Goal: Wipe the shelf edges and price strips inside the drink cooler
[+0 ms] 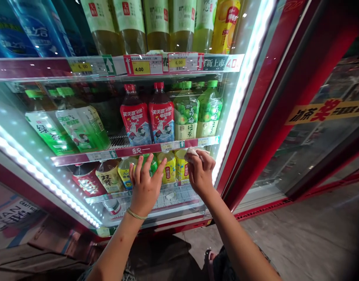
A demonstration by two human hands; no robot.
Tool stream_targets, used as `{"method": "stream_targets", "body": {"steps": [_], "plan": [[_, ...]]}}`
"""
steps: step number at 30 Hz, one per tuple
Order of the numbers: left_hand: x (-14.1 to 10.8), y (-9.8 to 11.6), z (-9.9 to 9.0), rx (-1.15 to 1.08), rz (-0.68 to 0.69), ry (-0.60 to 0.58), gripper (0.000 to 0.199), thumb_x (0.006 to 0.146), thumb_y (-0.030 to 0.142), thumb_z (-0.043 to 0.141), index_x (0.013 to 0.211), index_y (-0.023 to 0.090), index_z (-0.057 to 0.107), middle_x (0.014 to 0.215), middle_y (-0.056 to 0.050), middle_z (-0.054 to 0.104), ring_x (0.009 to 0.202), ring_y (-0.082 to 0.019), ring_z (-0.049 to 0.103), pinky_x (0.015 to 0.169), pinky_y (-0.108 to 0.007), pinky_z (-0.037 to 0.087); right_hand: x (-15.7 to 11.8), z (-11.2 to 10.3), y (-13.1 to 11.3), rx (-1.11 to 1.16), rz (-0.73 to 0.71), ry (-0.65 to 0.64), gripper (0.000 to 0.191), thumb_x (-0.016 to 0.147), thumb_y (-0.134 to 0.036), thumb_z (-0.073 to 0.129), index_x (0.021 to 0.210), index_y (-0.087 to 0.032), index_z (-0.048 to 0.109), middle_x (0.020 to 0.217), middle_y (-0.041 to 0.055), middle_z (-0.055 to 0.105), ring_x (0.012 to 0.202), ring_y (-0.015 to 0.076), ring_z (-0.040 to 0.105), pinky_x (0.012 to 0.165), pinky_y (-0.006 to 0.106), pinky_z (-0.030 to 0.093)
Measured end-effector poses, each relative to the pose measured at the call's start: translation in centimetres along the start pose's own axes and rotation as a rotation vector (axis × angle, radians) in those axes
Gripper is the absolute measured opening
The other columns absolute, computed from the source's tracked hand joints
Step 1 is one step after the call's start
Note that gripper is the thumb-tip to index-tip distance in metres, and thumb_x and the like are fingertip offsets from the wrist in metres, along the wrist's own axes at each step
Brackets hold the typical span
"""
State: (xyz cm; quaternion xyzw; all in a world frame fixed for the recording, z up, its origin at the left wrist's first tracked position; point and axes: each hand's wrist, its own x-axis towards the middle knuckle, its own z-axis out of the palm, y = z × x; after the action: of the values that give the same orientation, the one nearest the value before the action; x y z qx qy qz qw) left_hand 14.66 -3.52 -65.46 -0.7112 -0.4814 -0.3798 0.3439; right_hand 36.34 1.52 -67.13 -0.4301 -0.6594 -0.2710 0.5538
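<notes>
My left hand (147, 181) is open, fingers spread, in front of the lower row of bottles, its fingertips near the front strip (132, 150) of the middle shelf. My right hand (201, 169) is closed on a crumpled whitish cloth (192, 155), held against or close to the right part of that strip; contact is hard to judge. Just above stand red-labelled bottles (161, 117) and green tea bottles (186, 113). Below the strip are yellow-labelled bottles (170, 168), partly hidden by my hands.
The drinks cooler has bright light strips (44, 171) along both sides. A price rail (144, 64) fronts the upper shelf of large bottles. Green-capped bottles (82, 125) lean at left. A wire rack (167, 199) lies at the bottom. A red door frame (255, 152) stands at right, cartons (15, 218) at left.
</notes>
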Motion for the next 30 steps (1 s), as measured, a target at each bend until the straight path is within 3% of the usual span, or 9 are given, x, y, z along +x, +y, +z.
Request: {"method": "stream_targets", "body": {"steps": [6,9,12,16,18,23,28,30], "plan": [[-0.2,-1.6,-0.7,0.016,-0.035,0.0,0.065,0.094,0.022,0.07,0.153,0.04,0.049,0.162,-0.01,0.041,0.156,-0.036,0.03,0.128,-0.063,0.023,0.1,0.4,1.0,0.015,-0.011,0.254,0.053,0.096,-0.011,0.056,0.144,-0.032,0.047,0.121,0.0084,0.059,0.115,0.0244,0.058,0.095,0.043,0.051],[-0.4,-2.2,-0.8,0.013,-0.045,-0.011,0.069,0.094,0.022,0.07,0.155,0.041,0.045,0.162,-0.01,0.04,0.155,-0.036,0.03,0.128,-0.064,0.022,-0.2,0.6,-0.7,0.11,-0.123,0.125,0.059,0.096,-0.01,0.059,0.149,-0.032,0.044,0.121,0.0075,0.063,0.114,0.0235,0.06,0.095,0.043,0.054],[-0.5,-2.5,-0.9,-0.001,-0.054,-0.012,0.07,0.093,0.023,0.071,0.156,0.041,0.044,0.163,-0.01,0.039,0.155,-0.037,0.029,0.128,-0.065,0.02,0.3,0.3,-1.7,0.154,-0.15,0.007,0.052,0.095,-0.01,0.062,0.141,-0.033,0.053,0.124,0.0068,0.064,0.119,0.0239,0.059,0.101,0.044,0.054],[-0.5,-2.9,-1.0,-0.026,-0.078,0.008,0.07,0.092,0.024,0.072,0.155,0.04,0.046,0.164,-0.011,0.035,0.155,-0.039,0.028,0.127,-0.067,0.02,0.2,0.4,-1.4,0.165,0.032,0.16,0.037,0.093,-0.012,0.064,0.125,-0.031,0.062,0.119,0.0063,0.056,0.114,0.0231,0.06,0.094,0.043,0.055],[-0.5,-3.0,-0.9,-0.032,-0.079,0.011,0.07,0.092,0.023,0.072,0.155,0.039,0.046,0.165,-0.011,0.033,0.155,-0.04,0.028,0.127,-0.068,0.02,-0.3,0.8,-1.7,0.135,0.004,0.173,0.033,0.092,-0.013,0.065,0.121,-0.03,0.063,0.114,0.0053,0.056,0.109,0.0224,0.06,0.091,0.042,0.054],[-0.3,-2.8,-1.0,-0.042,-0.071,0.02,0.07,0.091,0.023,0.072,0.155,0.037,0.047,0.167,-0.011,0.029,0.156,-0.041,0.025,0.127,-0.069,0.019,0.2,1.1,-3.1,0.123,-0.137,-0.024,0.041,0.093,-0.01,0.064,0.127,-0.033,0.062,0.126,0.0058,0.06,0.121,0.0239,0.055,0.1,0.042,0.05],[-0.3,-3.0,-1.2,-0.04,-0.074,0.009,0.066,0.091,0.022,0.073,0.151,0.038,0.051,0.162,-0.011,0.035,0.155,-0.038,0.027,0.127,-0.066,0.021,0.7,1.7,-2.7,0.067,-0.001,0.225,0.032,0.09,-0.01,0.06,0.115,-0.031,0.06,0.113,0.0054,0.055,0.108,0.0237,0.056,0.09,0.042,0.047],[-0.4,-3.1,-1.3,-0.029,-0.068,0.002,0.065,0.092,0.024,0.072,0.151,0.038,0.05,0.162,-0.011,0.036,0.154,-0.038,0.028,0.127,-0.065,0.022,0.6,2.1,-3.3,0.065,-0.04,0.151,0.031,0.09,-0.012,0.06,0.116,-0.028,0.058,0.108,0.0053,0.056,0.103,0.0234,0.055,0.087,0.041,0.046]]}}
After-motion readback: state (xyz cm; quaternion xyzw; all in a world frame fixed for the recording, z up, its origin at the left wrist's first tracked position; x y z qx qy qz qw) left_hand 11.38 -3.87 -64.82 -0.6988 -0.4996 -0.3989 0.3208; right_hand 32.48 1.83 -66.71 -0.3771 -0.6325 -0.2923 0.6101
